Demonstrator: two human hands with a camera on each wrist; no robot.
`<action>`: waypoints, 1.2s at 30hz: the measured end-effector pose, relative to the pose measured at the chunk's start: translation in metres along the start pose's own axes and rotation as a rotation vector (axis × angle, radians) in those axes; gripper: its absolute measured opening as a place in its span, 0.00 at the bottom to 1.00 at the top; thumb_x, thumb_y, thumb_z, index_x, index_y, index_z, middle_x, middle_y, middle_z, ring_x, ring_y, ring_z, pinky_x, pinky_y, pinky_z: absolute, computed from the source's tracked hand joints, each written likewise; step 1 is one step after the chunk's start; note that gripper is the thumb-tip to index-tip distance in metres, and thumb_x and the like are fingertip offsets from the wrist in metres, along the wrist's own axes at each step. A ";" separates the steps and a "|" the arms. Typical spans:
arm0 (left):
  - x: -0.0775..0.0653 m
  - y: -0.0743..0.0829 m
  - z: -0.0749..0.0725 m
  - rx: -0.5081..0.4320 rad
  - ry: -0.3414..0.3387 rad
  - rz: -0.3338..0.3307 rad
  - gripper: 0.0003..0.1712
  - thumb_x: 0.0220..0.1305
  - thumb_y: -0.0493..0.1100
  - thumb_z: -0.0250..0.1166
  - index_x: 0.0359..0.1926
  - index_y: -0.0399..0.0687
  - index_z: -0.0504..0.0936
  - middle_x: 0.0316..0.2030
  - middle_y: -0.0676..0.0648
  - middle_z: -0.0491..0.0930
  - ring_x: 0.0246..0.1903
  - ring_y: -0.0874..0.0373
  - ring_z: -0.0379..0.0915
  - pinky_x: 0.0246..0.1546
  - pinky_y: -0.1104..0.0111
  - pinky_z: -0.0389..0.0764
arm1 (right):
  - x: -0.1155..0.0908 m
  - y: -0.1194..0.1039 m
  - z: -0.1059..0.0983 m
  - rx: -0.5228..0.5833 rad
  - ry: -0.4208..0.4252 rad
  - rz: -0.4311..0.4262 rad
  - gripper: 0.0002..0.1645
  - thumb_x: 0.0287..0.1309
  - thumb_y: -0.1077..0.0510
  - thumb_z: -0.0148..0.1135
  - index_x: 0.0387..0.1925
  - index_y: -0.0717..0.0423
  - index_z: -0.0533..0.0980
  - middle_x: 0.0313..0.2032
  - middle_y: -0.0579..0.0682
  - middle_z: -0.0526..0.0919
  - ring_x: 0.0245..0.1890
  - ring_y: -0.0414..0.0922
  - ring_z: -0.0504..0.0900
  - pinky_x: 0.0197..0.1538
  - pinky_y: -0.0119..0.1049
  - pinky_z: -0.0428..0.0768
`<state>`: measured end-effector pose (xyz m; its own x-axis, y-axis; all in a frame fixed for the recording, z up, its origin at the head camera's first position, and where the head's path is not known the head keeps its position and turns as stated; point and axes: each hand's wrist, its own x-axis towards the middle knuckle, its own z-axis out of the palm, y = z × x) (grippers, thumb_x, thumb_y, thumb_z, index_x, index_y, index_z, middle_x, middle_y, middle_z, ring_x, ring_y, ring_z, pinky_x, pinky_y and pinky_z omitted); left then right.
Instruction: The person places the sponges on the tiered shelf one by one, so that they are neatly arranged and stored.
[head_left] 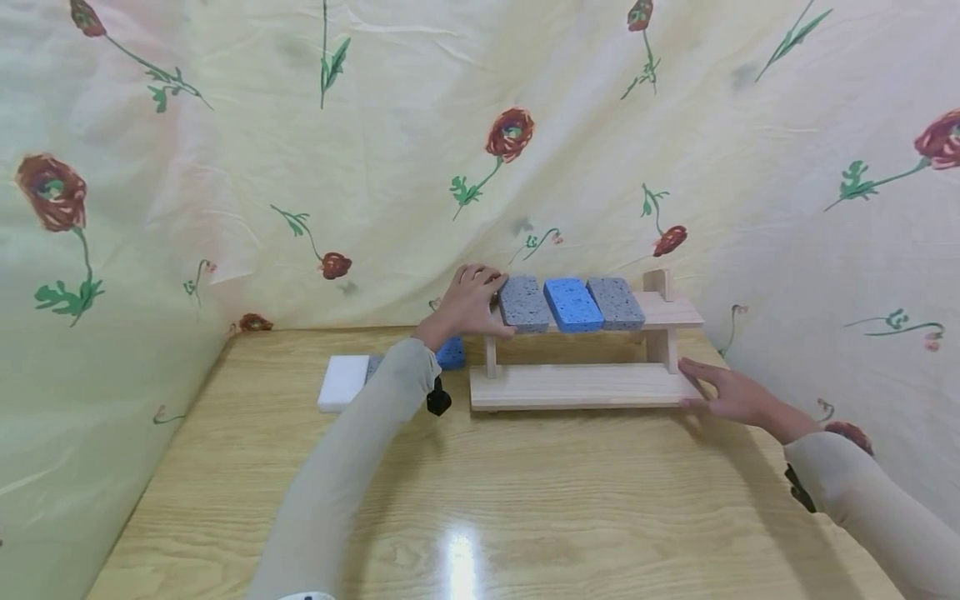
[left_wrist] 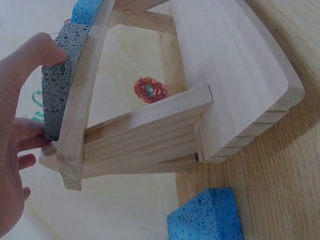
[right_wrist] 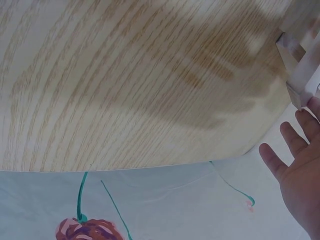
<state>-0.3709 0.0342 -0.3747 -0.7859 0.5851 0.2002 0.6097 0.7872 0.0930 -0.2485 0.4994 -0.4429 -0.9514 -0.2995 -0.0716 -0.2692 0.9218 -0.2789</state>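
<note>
A two-tier wooden shelf [head_left: 570, 387] stands on the table. Along its upper board lie a grey speckled sponge [head_left: 523, 305] at the left, a blue sponge [head_left: 573, 305] in the middle and another grey sponge [head_left: 617, 302]. My left hand [head_left: 471, 302] holds the leftmost grey sponge, thumb on its near part and fingers around its outer end; the left wrist view shows this sponge [left_wrist: 59, 82] flat on the board. At the shelf's right end, my right hand [head_left: 731, 396] rests with extended fingers against the lower board. The right wrist view shows its fingers [right_wrist: 272, 159] spread.
Left of the shelf, a white block [head_left: 343, 382] lies on the wooden table [head_left: 570, 492], with a grey sponge partly behind my left sleeve [head_left: 360, 467]. A blue sponge [head_left: 452, 354] sits close to the shelf's left end. Flowered cloth [head_left: 405, 150] hangs behind and at both sides.
</note>
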 end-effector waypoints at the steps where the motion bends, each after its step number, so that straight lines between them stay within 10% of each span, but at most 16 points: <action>1: 0.000 0.000 0.000 -0.004 -0.001 0.001 0.61 0.52 0.74 0.66 0.79 0.51 0.58 0.75 0.47 0.62 0.76 0.46 0.51 0.79 0.51 0.47 | 0.000 0.000 0.000 -0.003 -0.001 0.003 0.52 0.63 0.40 0.67 0.73 0.71 0.60 0.72 0.72 0.62 0.70 0.73 0.62 0.65 0.70 0.65; 36: -0.004 0.000 -0.003 -0.003 0.005 0.029 0.61 0.53 0.74 0.66 0.80 0.50 0.57 0.76 0.47 0.60 0.76 0.46 0.51 0.78 0.51 0.49 | 0.001 0.006 0.001 0.008 0.003 -0.014 0.52 0.62 0.42 0.68 0.73 0.71 0.61 0.72 0.73 0.63 0.70 0.74 0.63 0.65 0.70 0.66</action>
<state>-0.3676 0.0311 -0.3721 -0.7671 0.6069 0.2079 0.6328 0.7691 0.0900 -0.2505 0.5042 -0.4456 -0.9482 -0.3111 -0.0644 -0.2809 0.9156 -0.2877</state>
